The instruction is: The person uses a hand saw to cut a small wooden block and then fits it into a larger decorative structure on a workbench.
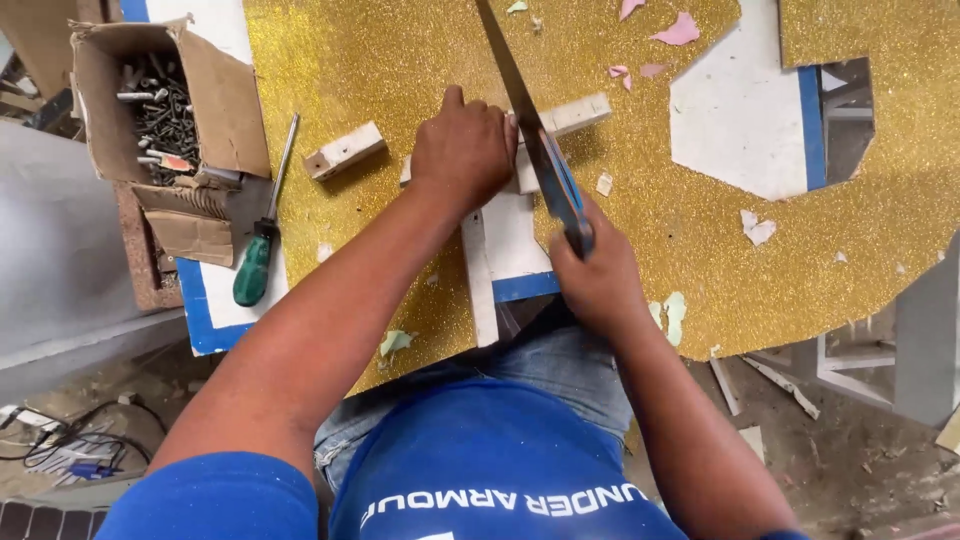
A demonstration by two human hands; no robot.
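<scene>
My left hand (462,150) presses down on a pale wooden strip (572,113) that lies across the gold glitter sheet (380,60). My right hand (598,275) grips the handle of a hand saw (520,90). The saw blade runs up and away from me and crosses the strip just right of my left hand. A second white wooden strip (480,280) runs toward me under my left wrist. A short wooden offcut (345,150) rests to the left of my left hand.
A torn cardboard box (215,95) with several screws and nails stands at the left. A green-handled screwdriver (258,255) lies beside it. The sheet has a cutout that shows a white and blue board (740,110). Paper scraps lie scattered; cables are on the floor at lower left.
</scene>
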